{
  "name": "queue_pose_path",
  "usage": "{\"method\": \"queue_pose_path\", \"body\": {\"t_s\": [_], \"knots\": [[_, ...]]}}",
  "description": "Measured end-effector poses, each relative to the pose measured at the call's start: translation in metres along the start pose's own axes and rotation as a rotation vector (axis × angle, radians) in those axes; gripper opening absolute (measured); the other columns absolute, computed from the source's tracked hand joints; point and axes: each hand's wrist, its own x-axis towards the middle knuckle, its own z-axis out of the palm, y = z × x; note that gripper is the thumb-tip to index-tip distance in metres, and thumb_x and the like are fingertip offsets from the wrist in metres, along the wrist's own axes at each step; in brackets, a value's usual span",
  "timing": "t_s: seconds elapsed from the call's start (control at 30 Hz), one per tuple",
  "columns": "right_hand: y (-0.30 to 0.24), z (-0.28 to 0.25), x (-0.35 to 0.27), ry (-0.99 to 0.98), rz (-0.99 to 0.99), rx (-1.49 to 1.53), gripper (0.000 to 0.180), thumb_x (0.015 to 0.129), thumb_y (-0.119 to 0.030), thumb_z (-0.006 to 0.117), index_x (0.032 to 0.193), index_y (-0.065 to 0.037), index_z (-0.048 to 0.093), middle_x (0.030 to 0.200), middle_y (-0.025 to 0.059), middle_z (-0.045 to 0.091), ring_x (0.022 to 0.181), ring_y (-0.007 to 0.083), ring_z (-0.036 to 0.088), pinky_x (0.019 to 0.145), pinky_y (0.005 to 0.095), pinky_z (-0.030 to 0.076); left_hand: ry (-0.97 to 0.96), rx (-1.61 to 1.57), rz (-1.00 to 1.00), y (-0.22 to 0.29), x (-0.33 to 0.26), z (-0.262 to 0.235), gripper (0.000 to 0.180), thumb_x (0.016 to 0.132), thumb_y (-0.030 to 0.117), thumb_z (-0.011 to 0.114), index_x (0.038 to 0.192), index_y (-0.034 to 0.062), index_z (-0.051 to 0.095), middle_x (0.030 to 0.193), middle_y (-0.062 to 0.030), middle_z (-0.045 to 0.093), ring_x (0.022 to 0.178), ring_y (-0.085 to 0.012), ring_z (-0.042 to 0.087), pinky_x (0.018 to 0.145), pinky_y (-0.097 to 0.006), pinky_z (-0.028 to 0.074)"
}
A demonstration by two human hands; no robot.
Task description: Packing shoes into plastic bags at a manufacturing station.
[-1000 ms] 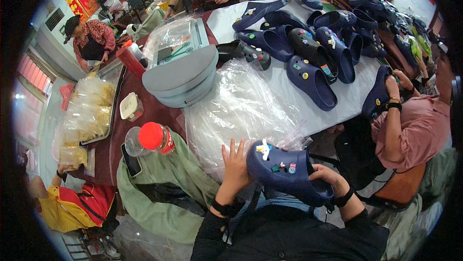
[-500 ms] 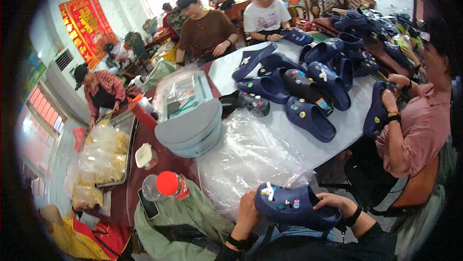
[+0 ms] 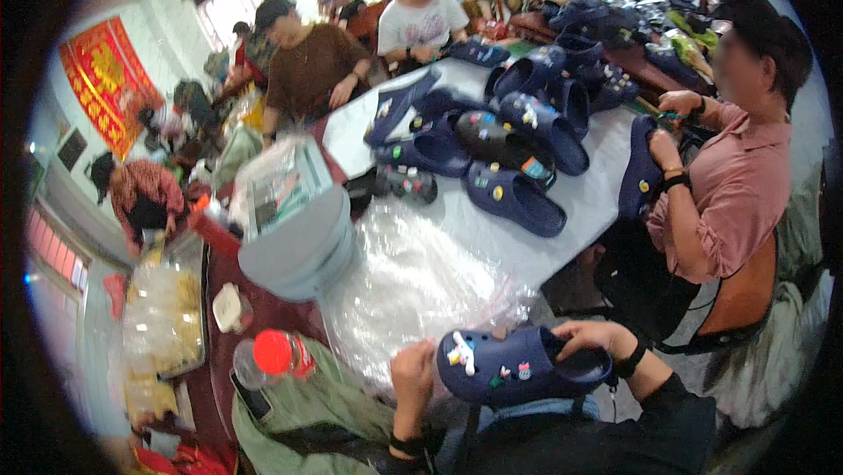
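Note:
A navy blue clog (image 3: 492,387) with small colourful charms on its upper lies level over my lap, toe to the left. My right hand (image 3: 606,341) grips it at the foot opening, thumb and fingers around the rim. Beside the toe, my left hand (image 3: 413,377) is closed with its fingers curled; anything inside it is hidden. Clear plastic bags (image 3: 413,269) lie on the table just beyond the toe. Farther off rests a heap of clogs, among them a navy one (image 3: 518,203) and a black one (image 3: 492,140), also decorated with charms.
At the left stand a red-lidded jar (image 3: 274,354), a white tub (image 3: 230,308) and a grey rounded bin (image 3: 294,251). A phone (image 3: 252,398) lies on green cloth. On the right, a co-worker in pink (image 3: 738,181) holds another clog (image 3: 638,168). Other people sit across the table.
The view has swung right, so the surroundings sit farther left. My left hand has come away from the clog's toe and curled; the clog has turned its top more toward me.

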Motion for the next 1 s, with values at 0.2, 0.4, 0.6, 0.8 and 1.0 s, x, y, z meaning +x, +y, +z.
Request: {"method": "queue_pose_path", "body": {"t_s": [0.2, 0.4, 0.6, 0.8, 1.0], "knots": [[-0.017, 0.0, -0.01, -0.009, -0.027, -0.043, 0.046, 0.076, 0.008, 0.056, 0.121, 0.004, 0.053, 0.117, 0.0081, 0.06, 0.104, 0.0151, 0.054, 0.095, 0.0276, 0.04, 0.021, -0.271, -0.402, 0.023, 0.029, -0.022, 0.02, 0.087, 0.02, 0.063, 0.09, 0.0007, 0.068, 0.082, -0.0104, 0.068, 0.077, -0.0134, 0.062, 0.071, -0.027, 0.047], [-0.018, 0.007, -0.001, -0.012, -0.028, -0.146, 0.048, 0.073, 0.006, 0.058, 0.121, 0.006, 0.052, 0.117, 0.0096, 0.06, 0.105, 0.0159, 0.055, 0.096, 0.0286, 0.039, 0.073, -0.601, -0.486, 0.006, 0.021, -0.025, 0.026, 0.094, 0.017, 0.052, 0.105, -0.0041, 0.064, 0.093, -0.0088, 0.068, 0.084, -0.0136, 0.062, 0.08, -0.026, 0.048], [-0.023, 0.042, 0.006, 0.049, 0.005, 0.085, 0.058, 0.073, 0.004, 0.057, 0.13, 0.004, 0.044, 0.12, 0.0122, 0.057, 0.106, 0.0164, 0.055, 0.095, 0.0287, 0.042, 0.367, -0.419, -0.367, 0.036, 0.02, -0.03, 0.026, 0.095, 0.012, 0.05, 0.112, -0.0052, 0.06, 0.098, -0.014, 0.067, 0.088, -0.016, 0.064, 0.08, -0.028, 0.049], [-0.017, 0.057, 0.02, 0.046, -0.08, 0.154, 0.068, 0.072, 0.002, 0.057, 0.137, 0.001, 0.035, 0.128, 0.0139, 0.05, 0.113, 0.0188, 0.052, 0.097, 0.0297, 0.04, 0.397, -0.165, -0.052, 0.05, 0.013, -0.034, 0.028, 0.094, 0.008, 0.046, 0.118, -0.0036, 0.057, 0.116, -0.0162, 0.06, 0.112, -0.0257, 0.055, 0.097, -0.034, 0.039], [-0.025, 0.091, 0.038, 0.456, -0.556, -0.709, 0.071, 0.074, -0.003, 0.06, 0.14, -0.005, 0.034, 0.12, 0.0175, 0.053, 0.113, 0.0262, 0.052, 0.096, 0.0318, 0.038, 0.28, -0.108, 0.064, 0.047, -0.002, -0.006, 0.036, 0.08, -0.002, 0.056, 0.114, 0.0084, 0.063, 0.128, -0.0139, 0.053, 0.127, -0.0376, 0.04, 0.106, -0.055, 0.022]]}}
